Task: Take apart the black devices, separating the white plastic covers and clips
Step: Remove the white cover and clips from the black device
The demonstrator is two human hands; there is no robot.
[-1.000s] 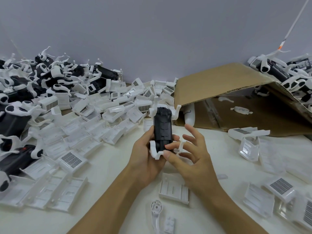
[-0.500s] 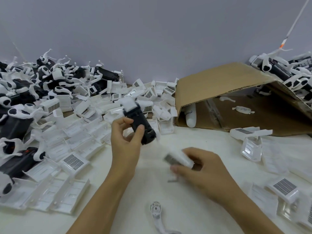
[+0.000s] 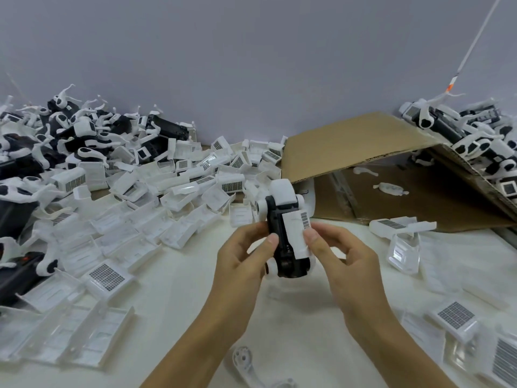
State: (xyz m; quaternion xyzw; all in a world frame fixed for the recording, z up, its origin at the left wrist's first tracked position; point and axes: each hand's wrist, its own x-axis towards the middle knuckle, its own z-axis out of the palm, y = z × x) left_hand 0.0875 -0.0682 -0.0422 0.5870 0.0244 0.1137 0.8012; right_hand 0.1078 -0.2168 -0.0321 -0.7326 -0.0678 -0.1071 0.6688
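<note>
Though gripped, barcoded cover (image 3: pixel 296 232) unreadable

Both forearms rise from the bottom edge toward mid-frame. The left hand (image 3: pixel 242 256) and right hand (image 3: pixel 340 252) face each other, fingers curled, thumbs pinching inward.

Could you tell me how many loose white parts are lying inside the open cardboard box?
2: a thin clip toward the back and an oval piece nearer the middle; the box flap may hide more.

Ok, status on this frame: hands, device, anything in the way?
Left hand and right hand both gripping black device. White cover still attached. Nothing blocking.
</note>
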